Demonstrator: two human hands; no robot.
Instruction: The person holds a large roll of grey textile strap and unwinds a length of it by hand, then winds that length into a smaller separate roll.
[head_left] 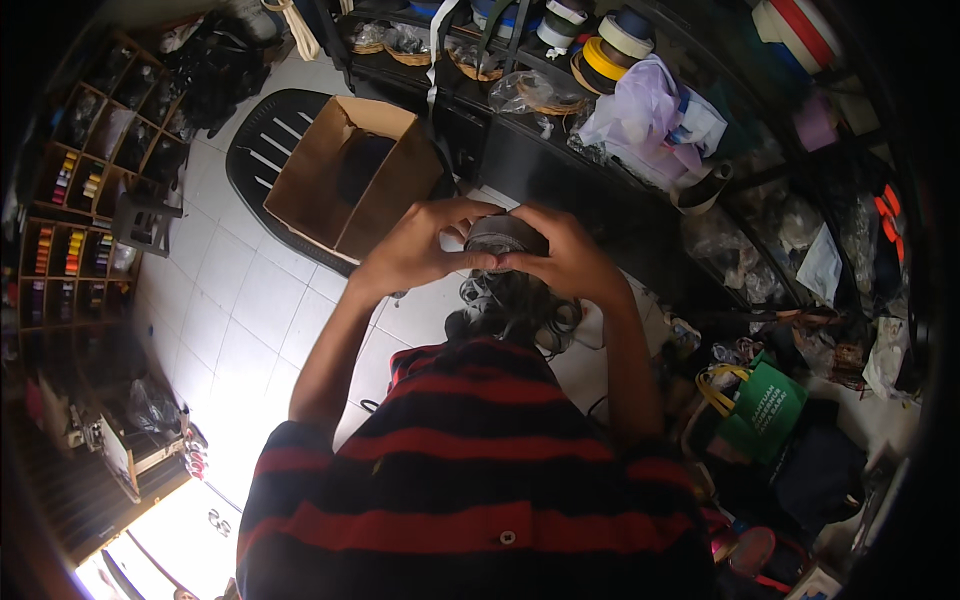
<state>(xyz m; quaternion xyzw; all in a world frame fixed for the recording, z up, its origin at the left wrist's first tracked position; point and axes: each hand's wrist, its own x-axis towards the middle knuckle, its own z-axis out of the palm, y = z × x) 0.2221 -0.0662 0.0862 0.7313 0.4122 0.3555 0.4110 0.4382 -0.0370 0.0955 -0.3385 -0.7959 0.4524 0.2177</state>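
Observation:
In the middle, in front of my chest, both hands hold a dark grey roll of strap or ribbon-like band [508, 236]. My left hand [425, 240] grips its left side, thumb at the lower edge and fingers curled over the top. On the other side my right hand [562, 248] wraps the roll, its thumb pressed near the left thumb. Loose loops of similar grey band [500, 300] hang or lie just below the roll, partly hidden by my striped shirt. Left of my hands is an open cardboard box [310, 205] with a dark round thing inside, too shadowed to name.
The box rests on a black slatted chair [252, 165]. A dark shelf holds rolls of tape, a yellow roll [603, 62] among them, and plastic bags [650, 115]. Thread spools fill a wooden rack [75, 250] at left. A green bag [765, 405] stands at right.

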